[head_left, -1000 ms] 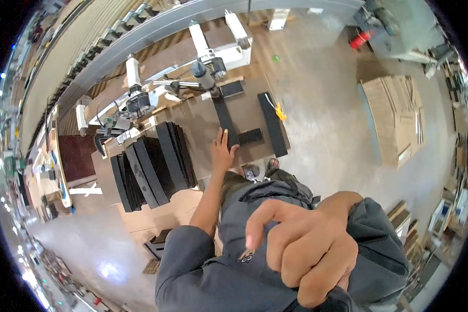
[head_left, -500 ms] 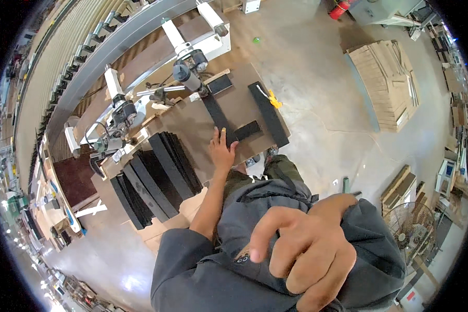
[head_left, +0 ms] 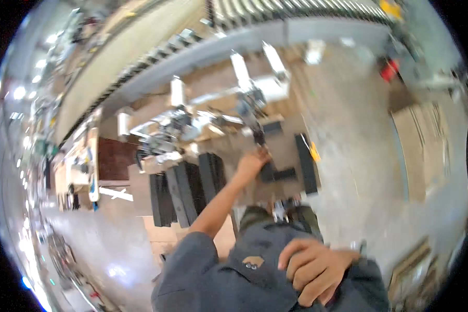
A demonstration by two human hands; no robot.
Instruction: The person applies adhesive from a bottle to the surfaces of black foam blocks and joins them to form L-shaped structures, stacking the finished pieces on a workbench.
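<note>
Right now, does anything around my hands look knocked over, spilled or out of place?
Nothing stands out, though the view is blurred. Your left hand reaches to a dark panel on the workbench; more dark panels lean in a row on your left. Your right hand rests against your grey jacket. No spill shows.

Workshop or factory floor, roller conveyor (head_left: 203, 47), stacked dark panels (head_left: 187, 190), concrete floor (head_left: 359, 171)

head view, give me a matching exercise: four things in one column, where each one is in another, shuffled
Things:
1. left hand
2. right hand
3. stack of dark panels
4. red object

Places:
A. far off, upper right on the floor
B. stretched forward, at a dark strip on the floor
C. close to the body, against the grey jacket
D. left of the outstretched arm

Pairs: 1-B, 2-C, 3-D, 4-A
</note>
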